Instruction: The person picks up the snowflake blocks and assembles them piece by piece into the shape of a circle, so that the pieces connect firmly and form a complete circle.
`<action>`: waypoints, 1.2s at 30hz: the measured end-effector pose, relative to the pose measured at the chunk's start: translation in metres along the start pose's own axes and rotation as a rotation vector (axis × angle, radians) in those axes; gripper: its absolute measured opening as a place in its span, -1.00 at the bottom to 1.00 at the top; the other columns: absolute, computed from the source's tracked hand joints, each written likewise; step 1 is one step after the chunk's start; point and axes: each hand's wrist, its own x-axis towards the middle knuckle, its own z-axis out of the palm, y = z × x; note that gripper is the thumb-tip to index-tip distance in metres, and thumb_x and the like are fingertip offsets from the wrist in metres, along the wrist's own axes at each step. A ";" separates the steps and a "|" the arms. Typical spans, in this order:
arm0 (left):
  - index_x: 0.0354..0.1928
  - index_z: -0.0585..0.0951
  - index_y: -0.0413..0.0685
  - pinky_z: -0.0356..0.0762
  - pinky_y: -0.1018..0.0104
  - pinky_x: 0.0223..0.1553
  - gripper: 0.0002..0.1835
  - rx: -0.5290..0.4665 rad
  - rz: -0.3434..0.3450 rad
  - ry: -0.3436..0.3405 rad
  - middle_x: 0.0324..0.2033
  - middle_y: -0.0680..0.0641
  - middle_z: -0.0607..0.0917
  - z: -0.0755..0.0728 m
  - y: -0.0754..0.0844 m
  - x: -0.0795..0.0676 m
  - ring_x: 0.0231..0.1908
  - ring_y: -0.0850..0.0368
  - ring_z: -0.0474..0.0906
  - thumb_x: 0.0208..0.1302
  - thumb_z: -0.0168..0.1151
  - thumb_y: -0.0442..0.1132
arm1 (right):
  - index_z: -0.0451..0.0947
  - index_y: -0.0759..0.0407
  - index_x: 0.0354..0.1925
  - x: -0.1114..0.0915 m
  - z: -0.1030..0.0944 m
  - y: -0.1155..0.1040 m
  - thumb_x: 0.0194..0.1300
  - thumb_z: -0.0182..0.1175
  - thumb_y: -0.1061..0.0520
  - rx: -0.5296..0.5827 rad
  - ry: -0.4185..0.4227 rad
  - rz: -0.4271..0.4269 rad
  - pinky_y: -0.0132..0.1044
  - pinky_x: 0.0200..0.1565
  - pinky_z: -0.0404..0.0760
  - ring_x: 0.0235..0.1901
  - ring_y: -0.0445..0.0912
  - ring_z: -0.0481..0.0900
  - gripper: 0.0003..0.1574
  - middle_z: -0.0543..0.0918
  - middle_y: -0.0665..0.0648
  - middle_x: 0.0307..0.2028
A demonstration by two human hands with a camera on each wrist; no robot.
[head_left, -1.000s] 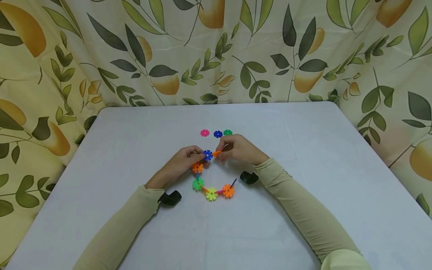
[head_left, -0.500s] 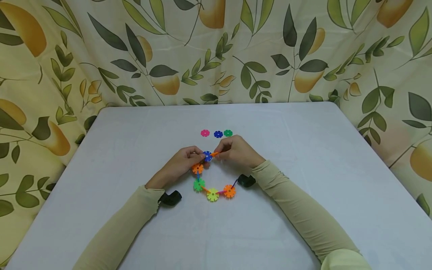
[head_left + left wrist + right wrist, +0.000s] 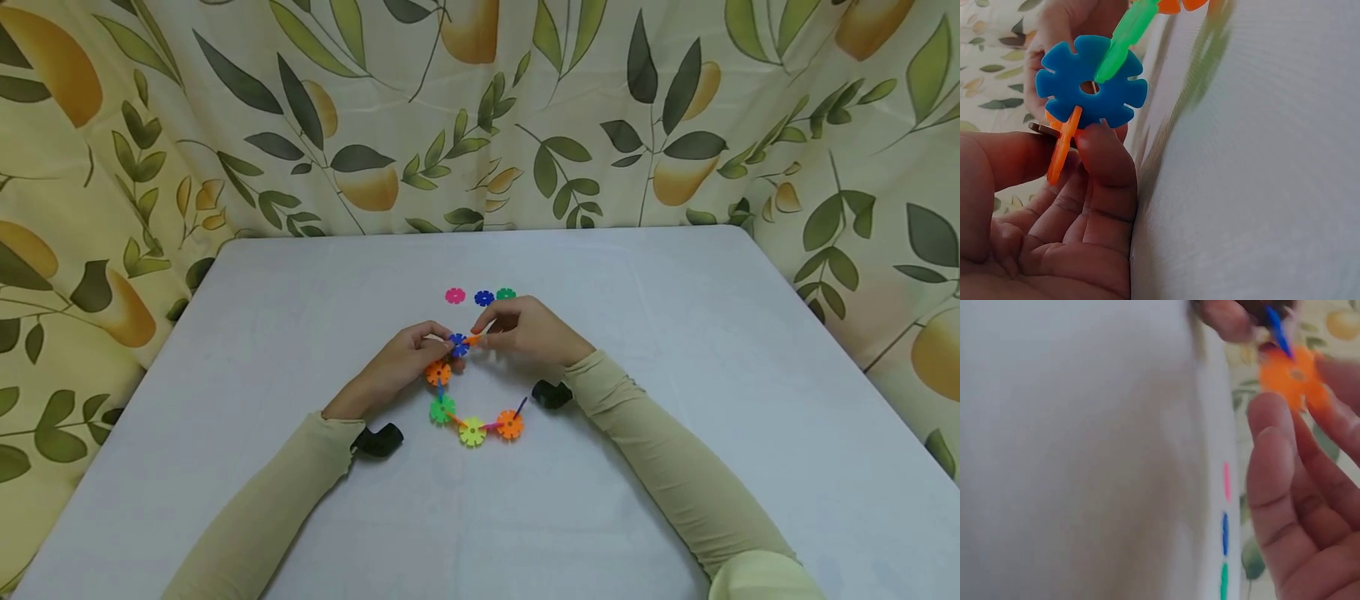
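I pinch a blue disc, notched round its rim, between the thumb and fingers of my left hand. Just right of it, the fingers of my right hand pinch an orange disc against the blue rim — how deep the notches sit in each other I cannot tell, as my right wrist's view is blurred.

From my left fingers a chain of discs curves toward my body. Closest against my left fingertips is a second orange disc; then come a second blue disc, a green disc, a thin orange disc turned edge-on, a yellow disc, a pink link and a third orange disc. A purple disc, seen edge-on, makes the free end, nearer my body than my right fingers and a little to their right.

Beyond my fingers, flat on the white table, lie a loose pink disc, a loose blue disc and a loose green disc — the green one just beside my right knuckles. Behind my fingers, a black device sits at my left wrist, another at my right. A leaf-patterned curtain hangs past the table's far edge.
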 end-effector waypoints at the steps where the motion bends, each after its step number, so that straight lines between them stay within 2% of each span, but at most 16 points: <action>1: 0.17 0.55 -0.16 0.45 0.07 0.28 -0.76 -0.002 0.000 0.002 -0.15 -0.15 0.84 0.000 0.000 0.000 -0.06 -0.03 0.70 0.69 0.06 -0.17 | 0.75 0.29 -0.05 0.000 -0.003 0.001 0.45 0.36 0.27 0.012 0.009 0.003 -0.19 -0.07 0.68 -0.18 0.05 0.70 -0.85 0.78 0.16 -0.13; 4: 0.26 0.56 -0.12 0.48 0.07 0.29 -0.72 -0.005 0.005 0.001 -0.16 -0.16 0.84 -0.001 0.000 0.000 -0.10 -0.03 0.73 0.69 0.07 -0.19 | 0.72 0.37 0.01 0.001 -0.013 0.003 0.50 0.32 0.20 0.038 0.069 0.021 -0.21 -0.06 0.68 -0.16 0.09 0.73 -0.75 0.78 0.27 -0.10; 7: 0.35 0.58 -0.06 0.56 0.14 0.27 -0.67 -0.002 0.020 -0.014 -0.12 -0.16 0.83 -0.001 -0.001 0.000 -0.08 -0.02 0.75 0.70 0.05 -0.21 | 0.72 0.37 0.03 0.004 -0.019 0.007 0.55 0.28 0.16 0.030 0.177 0.078 -0.26 -0.10 0.65 -0.16 0.12 0.72 -0.71 0.77 0.30 -0.13; 11: 0.37 0.60 0.00 0.64 0.20 0.18 -0.65 -0.018 0.028 -0.031 -0.05 -0.16 0.81 0.000 -0.003 -0.001 -0.02 -0.05 0.75 0.72 0.03 -0.20 | 0.71 0.36 0.07 0.010 -0.021 0.015 0.57 0.22 0.16 0.011 0.322 0.166 -0.19 -0.08 0.58 -0.13 0.11 0.64 -0.69 0.74 0.26 -0.12; 13: 0.38 0.60 0.06 0.63 0.23 0.17 -0.65 -0.018 0.025 -0.034 -0.04 -0.14 0.82 0.000 -0.003 -0.001 -0.01 -0.04 0.74 0.72 0.02 -0.19 | 0.70 0.35 0.12 0.014 -0.022 0.019 0.57 0.19 0.16 -0.006 0.352 0.199 -0.12 -0.01 0.58 -0.07 0.12 0.62 -0.66 0.72 0.25 -0.03; 16: 0.41 0.59 0.09 0.62 0.22 0.18 -0.63 -0.008 0.027 -0.044 -0.05 -0.12 0.82 0.000 -0.003 -0.002 -0.01 -0.03 0.74 0.72 -0.01 -0.20 | 0.66 0.32 0.23 0.020 -0.022 0.024 0.58 0.16 0.17 -0.072 0.325 0.221 -0.03 0.10 0.55 0.05 0.15 0.60 -0.61 0.66 0.28 0.12; 18: 0.42 0.58 0.07 0.63 0.23 0.17 -0.62 -0.012 0.026 -0.047 -0.06 -0.13 0.82 0.000 -0.003 -0.002 -0.03 -0.03 0.75 0.72 -0.02 -0.22 | 0.61 0.32 0.30 0.023 -0.023 0.027 0.58 0.14 0.18 -0.116 0.293 0.233 0.00 0.10 0.54 0.06 0.17 0.57 -0.56 0.61 0.33 0.16; 22: 0.38 0.56 -0.03 0.67 0.20 0.14 -0.64 -0.030 0.017 -0.041 -0.07 -0.16 0.81 -0.001 -0.001 -0.001 -0.06 -0.06 0.75 0.72 -0.04 -0.24 | 0.53 0.33 0.40 0.027 -0.024 0.031 0.57 0.12 0.21 -0.226 0.224 0.244 0.01 0.04 0.49 0.01 0.19 0.47 -0.48 0.52 0.41 0.11; 25: 0.33 0.58 -0.05 0.63 0.20 0.17 -0.67 -0.004 0.016 -0.024 -0.07 -0.14 0.82 -0.001 0.001 -0.001 -0.06 -0.04 0.75 0.71 -0.04 -0.23 | 0.52 0.32 0.42 0.027 -0.026 0.032 0.56 0.12 0.21 -0.295 0.175 0.240 0.02 0.03 0.48 0.01 0.20 0.44 -0.46 0.48 0.44 0.09; 28: 0.28 0.58 -0.08 0.63 0.19 0.18 -0.69 0.005 0.016 -0.020 -0.07 -0.14 0.81 0.000 0.003 -0.002 -0.10 -0.05 0.76 0.70 -0.04 -0.22 | 0.55 0.30 0.39 0.027 -0.029 0.031 0.56 0.14 0.20 -0.323 0.142 0.236 0.05 0.04 0.49 0.04 0.23 0.44 -0.48 0.45 0.47 0.11; 34: 0.29 0.55 -0.14 0.71 0.19 0.07 -0.70 -0.061 -0.001 -0.052 -0.05 -0.21 0.79 0.000 0.002 -0.001 -0.19 -0.10 0.78 0.71 -0.04 -0.24 | 0.50 0.27 0.46 0.026 -0.029 0.029 0.56 0.15 0.20 -0.365 0.108 0.261 0.03 0.03 0.50 0.05 0.23 0.44 -0.42 0.42 0.48 0.12; 36: 0.28 0.55 -0.17 0.72 0.20 0.04 -0.70 -0.071 0.003 -0.059 -0.06 -0.23 0.79 0.000 0.001 -0.002 -0.20 -0.10 0.78 0.72 -0.04 -0.25 | 0.53 0.28 0.43 0.026 -0.027 0.027 0.53 0.17 0.23 -0.379 0.111 0.256 0.02 0.02 0.49 0.05 0.23 0.44 -0.44 0.44 0.48 0.10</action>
